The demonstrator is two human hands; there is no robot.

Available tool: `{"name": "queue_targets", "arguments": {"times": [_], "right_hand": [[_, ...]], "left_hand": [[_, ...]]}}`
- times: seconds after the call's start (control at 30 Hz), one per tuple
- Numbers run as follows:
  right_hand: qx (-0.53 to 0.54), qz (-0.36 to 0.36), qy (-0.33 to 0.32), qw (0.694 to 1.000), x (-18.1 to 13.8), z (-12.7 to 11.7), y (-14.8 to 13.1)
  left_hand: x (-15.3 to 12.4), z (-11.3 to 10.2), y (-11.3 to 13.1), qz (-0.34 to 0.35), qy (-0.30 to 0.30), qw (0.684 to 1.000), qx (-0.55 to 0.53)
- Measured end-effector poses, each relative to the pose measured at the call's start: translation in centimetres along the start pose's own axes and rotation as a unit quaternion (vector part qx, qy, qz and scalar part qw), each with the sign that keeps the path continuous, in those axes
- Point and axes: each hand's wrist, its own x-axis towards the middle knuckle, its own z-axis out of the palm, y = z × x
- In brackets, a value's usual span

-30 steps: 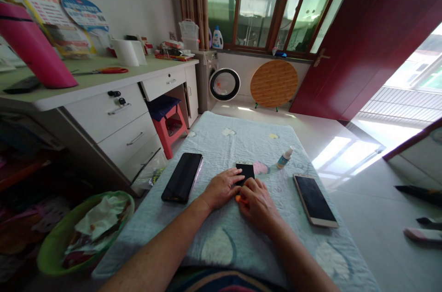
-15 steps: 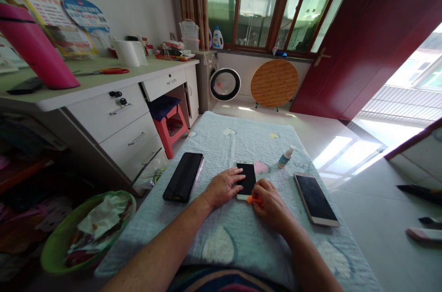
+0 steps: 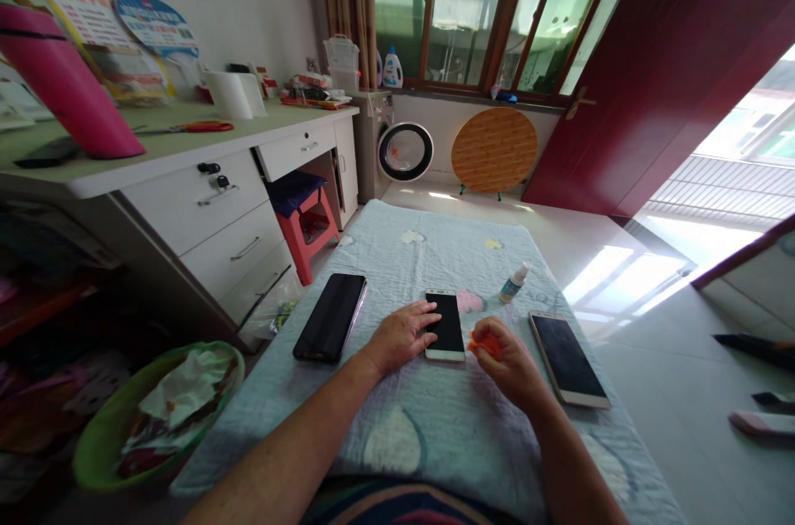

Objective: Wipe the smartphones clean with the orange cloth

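A: Remote desk here. Which step am I watching?
B: Wiping, I judge, between strokes. Slim white-framed phone with black glass (image 3: 448, 334) lies flat mid-table: my clock's hub, twelve pointing away from the wearer. Left hand (image 3: 403, 334): flattened, fingers spread, tips on the phone. Right hand (image 3: 508, 363), between three and four: curled around a crumpled bright-orange cloth (image 3: 485, 344), just off the phone's edge.

A: What would the next move call for?
B: For another pass, I'd want cloth on glass, light pressure, left hand anchoring. The phone could skid.

A: Surface?
B: Pale-blue patterned fabric cover (image 3: 447, 248), slightly rumpled. Two o'clock, small white-capped spray bottle (image 3: 513, 285). Past three, larger gold-framed phone (image 3: 568, 359). Nine, big glossy black phone (image 3: 331, 318).

A: Room?
B: Ten, white drawered desk (image 3: 186, 214). Eleven, silver-grey washing machine (image 3: 366, 148), round door open. Half past twelve, round wood-grain tabletop (image 3: 495, 150) on edge. One, dark-red door (image 3: 627, 94). Half past two, sunlit glossy floor (image 3: 599, 293).
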Motion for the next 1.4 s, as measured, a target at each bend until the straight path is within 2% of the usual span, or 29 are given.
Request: {"name": "queue_targets", "arguments": {"times": [0.1, 0.27, 0.57, 0.73, 0.93, 1.03, 1.2, 1.33, 1.4], "right_hand": [[0.005, -0.006, 0.009, 1.0, 0.0, -0.1, 0.2], [-0.055, -0.025, -0.072, 0.996, -0.3, 1.1, -1.0], [-0.1, -0.032, -0.061, 0.993, -0.1, 2.5, -1.0], [-0.091, -0.039, -0.072, 0.992, -0.1, 2.4, -0.9], [-0.049, -0.016, -0.106, 0.993, -0.2, 1.0, -1.1], [-0.034, -0.006, -0.082, 0.996, 0.0, 0.5, -0.7], [0.007, -0.015, 0.04, 0.999, 0.4, 1.3, -0.5], [-0.037, -0.048, 0.044, 0.997, 0.2, 2.5, -0.2], [-0.075, -0.055, 0.048, 0.995, 0.1, 2.8, 0.2]], "left_hand": [[0.0, 0.1, -0.1, -0.001, -0.001, 1.0, 0.0], [0.0, 0.1, -0.2, 0.0, 0.001, 1.0, -0.001], [0.0, -0.1, 0.2, 0.0, -0.004, 1.0, 0.002], [0.0, -0.3, 0.3, -0.001, -0.006, 1.0, 0.008], [0.0, -0.3, 0.6, -0.002, 0.004, 1.0, -0.004], [-0.2, -0.2, 0.7, -0.01, 0.026, 0.999, -0.019], [-0.5, -0.1, 1.1, -0.025, 0.08, 0.996, -0.023], [-1.0, -0.4, 1.3, -0.03, 0.104, 0.994, -0.014], [-1.4, -0.6, 1.4, -0.023, 0.098, 0.995, -0.009]]}}
